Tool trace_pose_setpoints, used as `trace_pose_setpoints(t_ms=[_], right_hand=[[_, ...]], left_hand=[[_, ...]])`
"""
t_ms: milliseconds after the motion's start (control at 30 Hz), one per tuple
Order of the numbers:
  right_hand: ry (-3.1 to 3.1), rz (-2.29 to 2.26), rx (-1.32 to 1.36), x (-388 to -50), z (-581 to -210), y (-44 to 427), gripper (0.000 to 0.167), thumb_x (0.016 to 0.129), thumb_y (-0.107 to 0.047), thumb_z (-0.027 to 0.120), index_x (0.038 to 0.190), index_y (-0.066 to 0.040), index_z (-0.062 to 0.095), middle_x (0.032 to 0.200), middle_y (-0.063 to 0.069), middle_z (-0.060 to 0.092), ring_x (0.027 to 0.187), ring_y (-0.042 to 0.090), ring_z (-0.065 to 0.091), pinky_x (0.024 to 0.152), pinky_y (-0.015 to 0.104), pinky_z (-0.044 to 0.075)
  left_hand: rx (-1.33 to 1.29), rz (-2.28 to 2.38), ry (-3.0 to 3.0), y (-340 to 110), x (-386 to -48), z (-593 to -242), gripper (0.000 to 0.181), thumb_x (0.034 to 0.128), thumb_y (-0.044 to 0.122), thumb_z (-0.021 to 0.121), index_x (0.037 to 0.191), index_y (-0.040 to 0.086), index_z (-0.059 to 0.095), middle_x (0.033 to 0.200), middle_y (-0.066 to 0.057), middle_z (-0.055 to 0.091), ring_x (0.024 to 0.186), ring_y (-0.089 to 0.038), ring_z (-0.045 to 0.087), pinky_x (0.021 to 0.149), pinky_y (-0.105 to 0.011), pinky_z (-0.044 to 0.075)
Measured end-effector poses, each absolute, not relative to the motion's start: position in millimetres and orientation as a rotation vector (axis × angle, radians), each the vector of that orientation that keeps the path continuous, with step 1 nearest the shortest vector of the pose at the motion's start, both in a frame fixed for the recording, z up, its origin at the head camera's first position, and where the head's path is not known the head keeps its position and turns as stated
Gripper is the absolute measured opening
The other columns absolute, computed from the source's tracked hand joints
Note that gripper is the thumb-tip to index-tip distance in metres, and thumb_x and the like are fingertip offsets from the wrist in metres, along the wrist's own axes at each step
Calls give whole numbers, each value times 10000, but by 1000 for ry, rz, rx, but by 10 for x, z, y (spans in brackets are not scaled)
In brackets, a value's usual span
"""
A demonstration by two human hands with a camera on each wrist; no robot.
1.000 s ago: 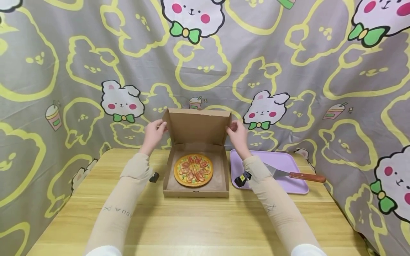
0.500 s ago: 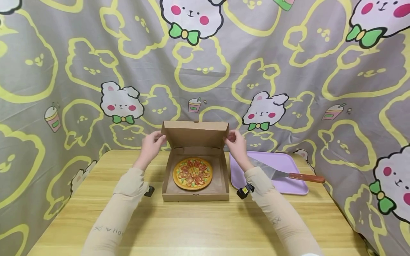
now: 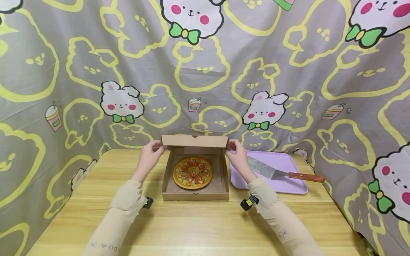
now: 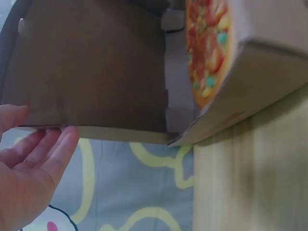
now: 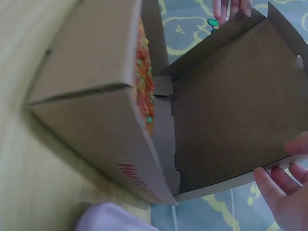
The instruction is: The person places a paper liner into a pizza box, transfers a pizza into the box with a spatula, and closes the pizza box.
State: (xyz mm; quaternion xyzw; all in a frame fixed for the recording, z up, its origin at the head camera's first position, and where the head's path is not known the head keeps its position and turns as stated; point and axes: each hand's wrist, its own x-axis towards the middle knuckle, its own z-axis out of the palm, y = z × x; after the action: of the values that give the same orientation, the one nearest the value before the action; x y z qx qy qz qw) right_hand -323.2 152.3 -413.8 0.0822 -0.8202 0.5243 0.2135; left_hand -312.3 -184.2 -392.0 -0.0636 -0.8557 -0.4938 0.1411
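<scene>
A brown cardboard pizza box point(image 3: 195, 196) sits on the table with its lid point(image 3: 194, 141) tilted forward over the rear part. Inside the base lies a round pizza point(image 3: 193, 173) with red, yellow and green toppings. My left hand point(image 3: 148, 159) pinches the lid's left side near its front corner; in the left wrist view the thumb is at the inner edge and the fingers point(image 4: 60, 147) lie along the outside. On the opposite side, my right hand point(image 3: 238, 158) holds the lid's right edge between thumb and fingers point(image 5: 269, 185).
Right of the box lies a lilac tray point(image 3: 285, 160), and across it a pizza server point(image 3: 272, 173) with a wooden handle that overhangs the tray's right edge. A grey patterned curtain point(image 3: 205, 121) hangs behind the wooden table point(image 3: 192, 227).
Both hands have brought the lid forward and down from nearly upright, so its front flap now faces the camera. The box base, pizza, tray and server stay in place.
</scene>
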Motion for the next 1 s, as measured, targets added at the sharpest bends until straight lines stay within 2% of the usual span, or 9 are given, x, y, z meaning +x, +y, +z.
trace_pose_setpoints(t_ms=[267, 500, 733, 1000], right_hand=[[-2326, 1599, 326, -3035, -4255, 1592, 371, 778, 125, 625, 1139, 97, 545, 1098, 306, 640, 1053, 420, 634, 924, 413, 551], [-2440, 1723, 490, -2885, -4285, 1728, 460, 789, 124, 611, 1222, 171, 464, 1178, 382, 577, 1108, 471, 601, 930, 371, 551], [-2524, 1771, 568, -2849, -4292, 1790, 520, 833, 52, 640, 1299, 153, 433, 1283, 379, 529, 1177, 487, 567, 948, 368, 541], [-2495, 1811, 540, -2925, -4333, 1789, 538, 831, 72, 613, 1323, 156, 411, 1309, 382, 510, 1208, 490, 540, 985, 401, 519]], left_hand=[[-187, -1496, -2487, -1872, -2920, -4071, 332, 924, 179, 651, 1188, -22, 625, 1234, -243, 642, 1092, -391, 656, 935, -468, 539], [-277, -1546, -2585, -1962, -2785, -4157, 387, 936, 177, 639, 1254, -39, 599, 1259, -255, 629, 1118, -384, 633, 950, -451, 524], [-315, -1656, -2575, -1977, -2744, -4226, 379, 936, 165, 640, 1252, -39, 596, 1284, -243, 617, 1164, -373, 604, 982, -456, 497], [-255, -1740, -2529, -1894, -2783, -4324, 371, 939, 132, 623, 1255, -57, 582, 1303, -255, 600, 1199, -372, 593, 1013, -441, 492]])
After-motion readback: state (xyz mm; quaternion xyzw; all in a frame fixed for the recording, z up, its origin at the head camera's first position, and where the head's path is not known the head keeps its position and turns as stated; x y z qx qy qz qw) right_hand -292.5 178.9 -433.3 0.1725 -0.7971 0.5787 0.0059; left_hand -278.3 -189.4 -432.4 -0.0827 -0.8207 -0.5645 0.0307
